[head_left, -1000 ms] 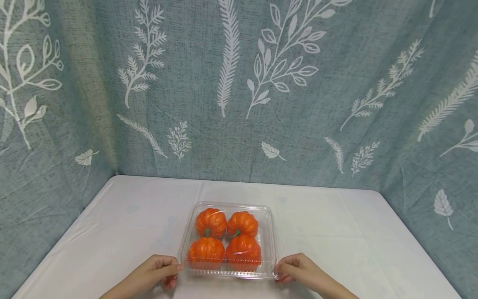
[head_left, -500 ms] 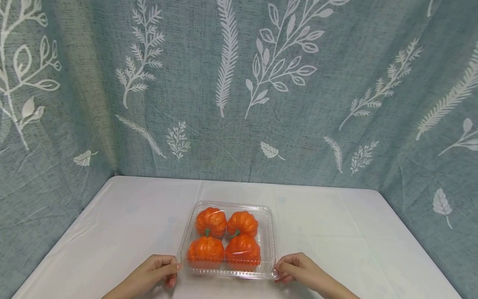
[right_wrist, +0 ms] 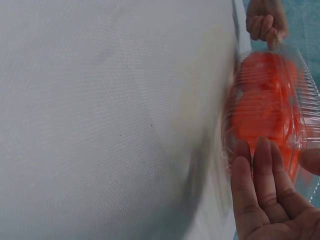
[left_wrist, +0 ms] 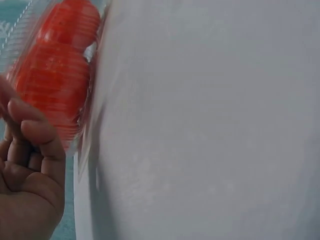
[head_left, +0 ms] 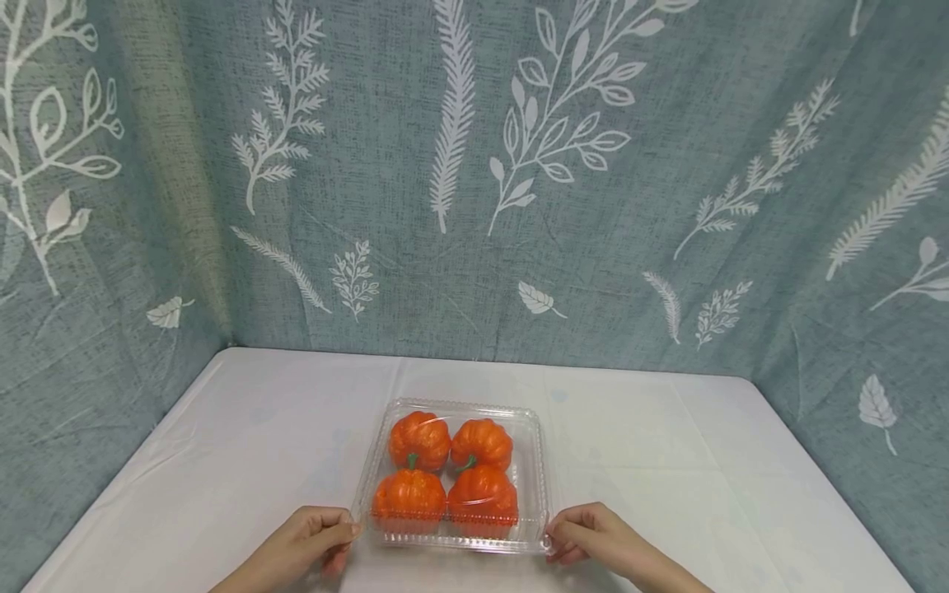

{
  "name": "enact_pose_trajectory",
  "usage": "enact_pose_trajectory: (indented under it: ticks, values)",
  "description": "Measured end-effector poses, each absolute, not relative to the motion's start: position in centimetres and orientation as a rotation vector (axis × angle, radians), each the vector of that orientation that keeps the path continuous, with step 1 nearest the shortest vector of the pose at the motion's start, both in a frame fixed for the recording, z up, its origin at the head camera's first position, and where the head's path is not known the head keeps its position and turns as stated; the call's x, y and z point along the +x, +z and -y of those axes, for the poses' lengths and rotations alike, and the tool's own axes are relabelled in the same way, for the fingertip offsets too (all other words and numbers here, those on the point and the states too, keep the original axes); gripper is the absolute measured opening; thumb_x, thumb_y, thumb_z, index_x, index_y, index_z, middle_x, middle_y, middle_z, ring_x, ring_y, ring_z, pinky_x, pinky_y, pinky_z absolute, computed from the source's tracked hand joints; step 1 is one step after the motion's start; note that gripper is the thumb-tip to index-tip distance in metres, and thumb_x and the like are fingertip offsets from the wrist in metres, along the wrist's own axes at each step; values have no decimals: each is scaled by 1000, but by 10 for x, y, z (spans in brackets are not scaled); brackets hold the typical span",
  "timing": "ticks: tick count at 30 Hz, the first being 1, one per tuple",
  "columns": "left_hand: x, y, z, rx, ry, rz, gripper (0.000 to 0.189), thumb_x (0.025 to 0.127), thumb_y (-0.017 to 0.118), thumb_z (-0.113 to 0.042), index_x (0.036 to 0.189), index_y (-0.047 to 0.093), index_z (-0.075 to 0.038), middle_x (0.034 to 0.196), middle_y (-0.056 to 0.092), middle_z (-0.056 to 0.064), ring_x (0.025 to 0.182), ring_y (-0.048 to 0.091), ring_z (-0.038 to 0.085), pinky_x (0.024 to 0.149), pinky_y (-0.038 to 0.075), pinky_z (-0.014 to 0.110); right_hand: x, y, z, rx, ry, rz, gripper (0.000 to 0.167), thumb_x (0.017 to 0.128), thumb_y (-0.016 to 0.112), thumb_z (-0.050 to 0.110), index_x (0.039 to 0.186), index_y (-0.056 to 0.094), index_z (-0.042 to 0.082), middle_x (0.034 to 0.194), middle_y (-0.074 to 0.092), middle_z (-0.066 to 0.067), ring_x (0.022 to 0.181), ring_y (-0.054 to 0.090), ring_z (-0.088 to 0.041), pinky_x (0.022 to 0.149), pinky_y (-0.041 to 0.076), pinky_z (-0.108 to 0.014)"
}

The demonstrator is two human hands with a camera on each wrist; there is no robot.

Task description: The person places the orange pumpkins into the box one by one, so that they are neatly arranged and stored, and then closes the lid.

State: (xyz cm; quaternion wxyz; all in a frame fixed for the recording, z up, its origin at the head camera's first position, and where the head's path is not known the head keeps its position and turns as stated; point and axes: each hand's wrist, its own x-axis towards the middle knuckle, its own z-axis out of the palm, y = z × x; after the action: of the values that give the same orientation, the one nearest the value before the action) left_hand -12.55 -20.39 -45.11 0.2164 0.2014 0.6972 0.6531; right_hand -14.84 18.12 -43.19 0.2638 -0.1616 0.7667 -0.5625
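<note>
A clear plastic clamshell box (head_left: 530, 494) with a ridged rim sits on the table in the head view. Several orange toy pumpkins (head_left: 409, 496) with green stems fill it, in two rows. My left hand (head_left: 315, 539) pinches the rim at the near left corner between thumb and fingers. At the near right corner, my right hand (head_left: 593, 535) pinches the rim the same way. Through the box wall, the left wrist view shows pumpkins (left_wrist: 52, 80) beside the left hand (left_wrist: 35, 160). In the right wrist view, the right hand (right_wrist: 272, 195) is at the box's near end.
A white cloth covers the table (head_left: 667, 478) beneath the box. Behind and at both sides hangs a blue-green curtain (head_left: 415, 280) with white leaf prints, meeting the table's edges.
</note>
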Motion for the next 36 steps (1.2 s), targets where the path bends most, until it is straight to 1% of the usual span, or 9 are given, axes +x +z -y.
enact_pose_trajectory:
  ticks: [3,10,12,17,19,25,27,32,36]
  values:
    - [-124,-450,202,547,1813,-1949,40,98,41,-12,74,36,20,57,50,-10,49,40,2,41,29,32,-148,-432,-181,-440,-1519,-2058,31,91,47,12,97,60,-16,84,68,-20,72,66,-10,66,55,-27]
    - [-119,-451,200,439,1832,-1875,44,97,44,-16,78,32,22,57,50,-10,50,43,0,43,29,21,-147,-431,-180,-410,-1541,-2036,31,91,46,11,96,59,-17,82,68,-18,73,66,-12,67,55,-28]
    - [-119,-451,200,418,1830,-1880,42,97,44,-17,71,36,15,57,51,-10,50,44,0,44,31,19,-147,-431,-180,-403,-1549,-2024,31,91,46,11,97,58,-17,81,68,-15,73,66,-11,67,55,-28]
    - [-118,-452,199,417,1838,-1869,32,97,44,-16,67,45,-4,57,51,-9,51,45,0,45,33,17,-148,-431,-182,-418,-1582,-1957,33,93,43,12,100,55,-19,82,68,-9,73,65,-9,68,54,-25]
    - [-118,-452,199,434,1852,-1858,35,97,43,-15,68,42,4,58,51,-8,51,46,1,45,32,18,-148,-431,-183,-430,-1594,-1926,34,94,42,13,100,54,-19,82,68,-9,74,65,-8,68,54,-24]
    - [-119,-452,198,433,1854,-1836,32,97,43,-15,69,46,-1,59,53,-8,52,46,1,46,35,16,-147,-433,-184,-442,-1611,-1865,29,96,41,14,97,56,-11,82,67,-6,75,65,-9,68,54,-24]
    - [-119,-452,198,426,1846,-1826,28,97,43,-15,71,49,-8,60,54,-9,52,46,0,48,36,15,-147,-433,-184,-452,-1615,-1848,28,96,41,14,97,56,-9,82,66,-4,76,65,-10,69,54,-23]
    - [-118,-450,198,425,1844,-1824,37,97,43,-16,69,43,8,60,53,-9,52,46,0,48,37,14,-147,-432,-185,-490,-1612,-1824,32,97,41,16,98,54,-13,83,66,-3,77,65,-9,70,53,-22]
    - [-118,-450,198,426,1837,-1829,43,97,43,-16,81,34,23,60,53,-9,52,46,0,48,37,14,-146,-433,-185,-519,-1611,-1802,41,98,42,19,101,50,-21,84,65,-2,79,65,-9,71,53,-22]
